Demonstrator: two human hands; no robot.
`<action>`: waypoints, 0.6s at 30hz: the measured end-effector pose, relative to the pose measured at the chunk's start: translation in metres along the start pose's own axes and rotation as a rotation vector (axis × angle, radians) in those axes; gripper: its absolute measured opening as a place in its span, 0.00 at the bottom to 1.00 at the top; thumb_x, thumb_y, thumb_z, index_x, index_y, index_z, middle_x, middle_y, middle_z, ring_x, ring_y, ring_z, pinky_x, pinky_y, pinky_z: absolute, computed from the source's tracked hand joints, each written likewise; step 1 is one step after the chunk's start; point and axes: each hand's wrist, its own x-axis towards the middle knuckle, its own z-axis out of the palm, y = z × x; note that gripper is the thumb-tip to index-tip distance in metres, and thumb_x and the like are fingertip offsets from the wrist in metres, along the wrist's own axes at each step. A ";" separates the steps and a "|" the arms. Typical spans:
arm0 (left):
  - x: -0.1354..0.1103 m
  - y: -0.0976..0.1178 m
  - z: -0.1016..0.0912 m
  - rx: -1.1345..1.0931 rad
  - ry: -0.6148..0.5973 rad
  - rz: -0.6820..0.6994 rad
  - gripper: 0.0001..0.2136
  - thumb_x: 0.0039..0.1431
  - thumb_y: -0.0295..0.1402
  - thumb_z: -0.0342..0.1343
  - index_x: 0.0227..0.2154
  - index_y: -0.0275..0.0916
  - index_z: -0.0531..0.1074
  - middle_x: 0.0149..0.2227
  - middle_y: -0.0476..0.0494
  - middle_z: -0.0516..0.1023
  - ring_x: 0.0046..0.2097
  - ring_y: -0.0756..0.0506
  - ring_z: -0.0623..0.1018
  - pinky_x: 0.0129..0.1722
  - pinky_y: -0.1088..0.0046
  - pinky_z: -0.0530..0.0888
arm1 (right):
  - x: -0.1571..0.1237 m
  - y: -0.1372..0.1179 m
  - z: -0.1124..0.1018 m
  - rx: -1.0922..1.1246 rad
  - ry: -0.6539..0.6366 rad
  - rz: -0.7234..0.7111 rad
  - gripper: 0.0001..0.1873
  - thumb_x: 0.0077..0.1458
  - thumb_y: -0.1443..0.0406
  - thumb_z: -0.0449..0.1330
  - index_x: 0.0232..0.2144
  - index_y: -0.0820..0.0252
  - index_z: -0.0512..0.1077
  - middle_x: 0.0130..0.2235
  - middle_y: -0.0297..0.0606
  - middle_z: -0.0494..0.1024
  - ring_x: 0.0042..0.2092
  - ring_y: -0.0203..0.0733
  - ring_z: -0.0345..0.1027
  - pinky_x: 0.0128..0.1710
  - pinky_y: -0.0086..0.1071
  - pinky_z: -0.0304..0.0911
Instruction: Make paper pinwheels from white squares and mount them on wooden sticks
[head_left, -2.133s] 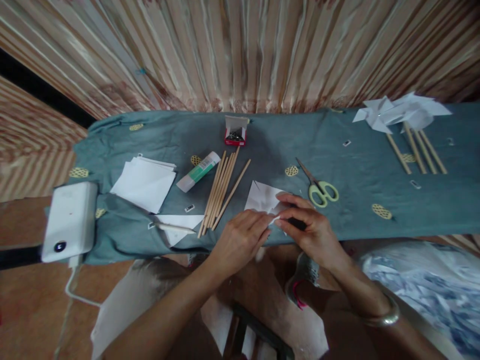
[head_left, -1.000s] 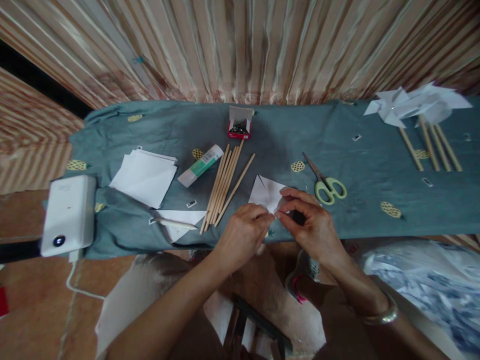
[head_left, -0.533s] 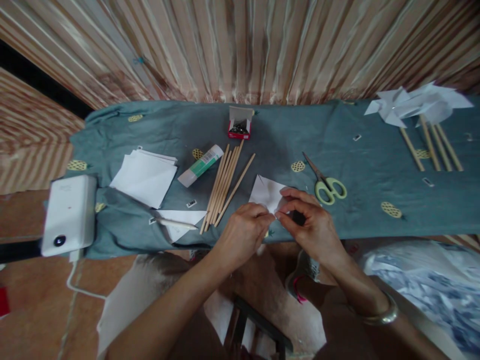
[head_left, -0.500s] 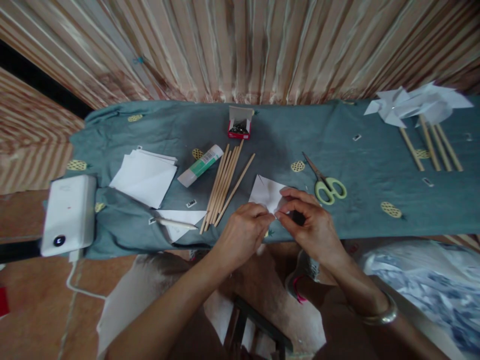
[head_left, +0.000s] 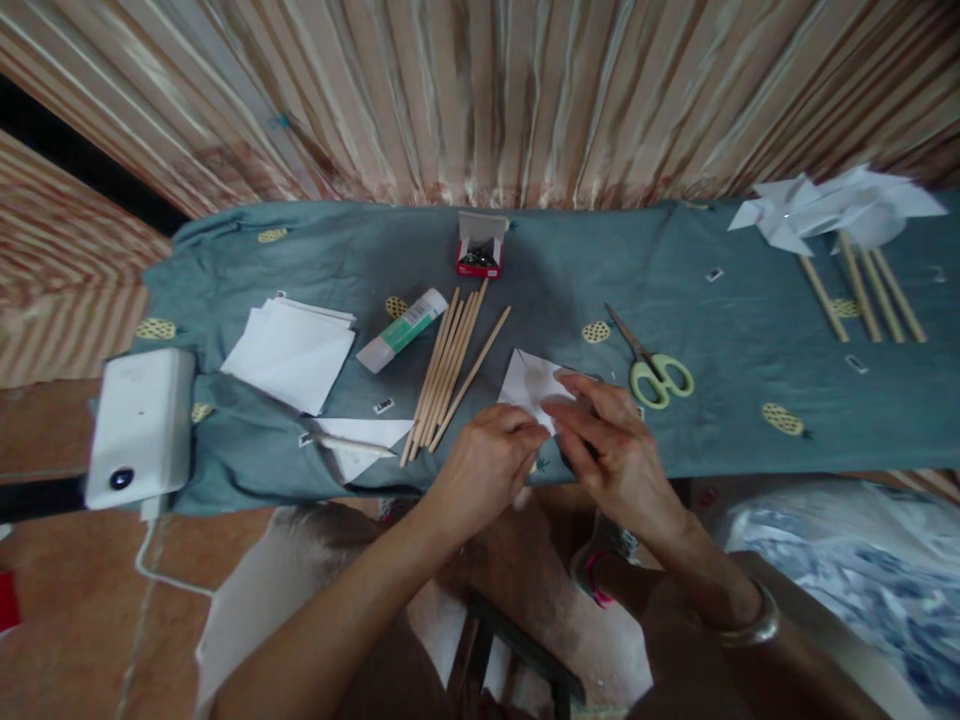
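Note:
A small white square of paper (head_left: 526,380) lies at the table's near edge, with a dark slit or line at its far corner. My left hand (head_left: 491,450) is closed on the paper's near corner, its fingertips pinched together. Over the paper's right side, my right hand (head_left: 611,435) has its fingers stretched out and slightly apart, touching or just above the sheet. Part of the paper is hidden beneath my fingers. Right of the hands lie scissors (head_left: 660,380) with green handles, blades partly apart. Several wooden sticks (head_left: 446,370) lie to the left.
A glue stick (head_left: 403,330), a stack of white paper (head_left: 292,352) and a white pencil (head_left: 352,446) on a paper scrap lie left. An open red box (head_left: 478,262) of small metal pieces stands behind. Paper pinwheels (head_left: 840,212) on sticks lie far right; a white device (head_left: 141,430) sits far left.
My right hand has loosened its pinch at the paper's near corner, and its fingers now stretch left over the sheet. My left hand stays in place.

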 end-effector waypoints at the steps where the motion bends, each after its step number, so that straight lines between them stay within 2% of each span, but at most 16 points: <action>1: 0.000 0.000 0.000 -0.001 -0.002 0.000 0.07 0.61 0.25 0.53 0.38 0.34 0.77 0.37 0.43 0.78 0.42 0.45 0.77 0.45 0.68 0.75 | -0.001 0.001 0.001 -0.018 -0.007 -0.015 0.15 0.60 0.71 0.52 0.46 0.59 0.74 0.57 0.48 0.69 0.57 0.52 0.62 0.55 0.51 0.64; 7: -0.001 0.001 0.001 -0.005 -0.013 -0.014 0.08 0.63 0.26 0.51 0.39 0.35 0.76 0.37 0.43 0.77 0.42 0.45 0.76 0.45 0.67 0.75 | -0.008 -0.004 0.014 -0.117 0.041 -0.088 0.17 0.61 0.71 0.50 0.50 0.61 0.72 0.57 0.51 0.70 0.58 0.55 0.61 0.54 0.52 0.63; 11: -0.001 0.001 0.002 0.015 0.005 -0.008 0.07 0.62 0.27 0.53 0.39 0.34 0.75 0.37 0.42 0.77 0.42 0.44 0.76 0.45 0.66 0.75 | -0.012 -0.010 0.020 -0.097 0.029 -0.026 0.19 0.61 0.70 0.51 0.52 0.56 0.70 0.57 0.47 0.71 0.59 0.54 0.62 0.54 0.52 0.63; 15: -0.001 0.001 0.003 0.044 0.001 0.000 0.07 0.62 0.26 0.52 0.39 0.35 0.75 0.37 0.43 0.77 0.42 0.44 0.76 0.45 0.65 0.75 | -0.008 -0.009 0.009 -0.015 -0.018 0.029 0.21 0.60 0.70 0.49 0.53 0.52 0.69 0.61 0.43 0.67 0.61 0.53 0.60 0.56 0.55 0.60; 18: -0.001 0.002 0.003 0.063 0.003 0.016 0.06 0.61 0.25 0.54 0.38 0.34 0.75 0.37 0.42 0.77 0.42 0.44 0.76 0.45 0.66 0.75 | -0.002 0.000 -0.002 0.015 -0.001 0.077 0.25 0.61 0.70 0.47 0.59 0.52 0.64 0.64 0.43 0.62 0.64 0.52 0.56 0.60 0.56 0.56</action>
